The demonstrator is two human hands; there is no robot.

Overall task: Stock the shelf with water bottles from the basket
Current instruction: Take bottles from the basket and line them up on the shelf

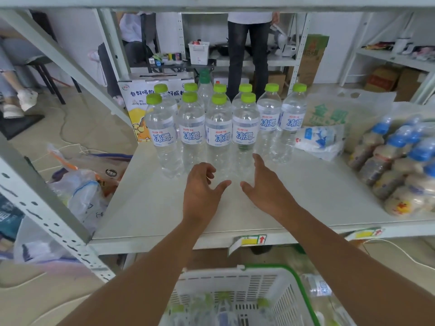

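Several clear water bottles (217, 135) with green caps and blue-lettered labels stand upright in two rows at the back of the pale shelf board (317, 196). My left hand (202, 187) hovers over the board just in front of the front row, fingers loosely curled, holding nothing. My right hand (267, 184) is beside it with fingers straight, its fingertips close to the foot of a front-row bottle, and it holds nothing. Below the shelf's front edge sits the white basket (237, 278) with a green rim; more green-capped bottles lie blurred inside it.
A shrink-wrapped pack of blue-capped bottles (400, 165) fills the shelf's right side, with a white bag (322, 141) behind it. Grey shelf uprights (44, 196) run along the left. Plastic bags (82, 194) lie on the floor at left. A person (249, 50) stands beyond the shelf.
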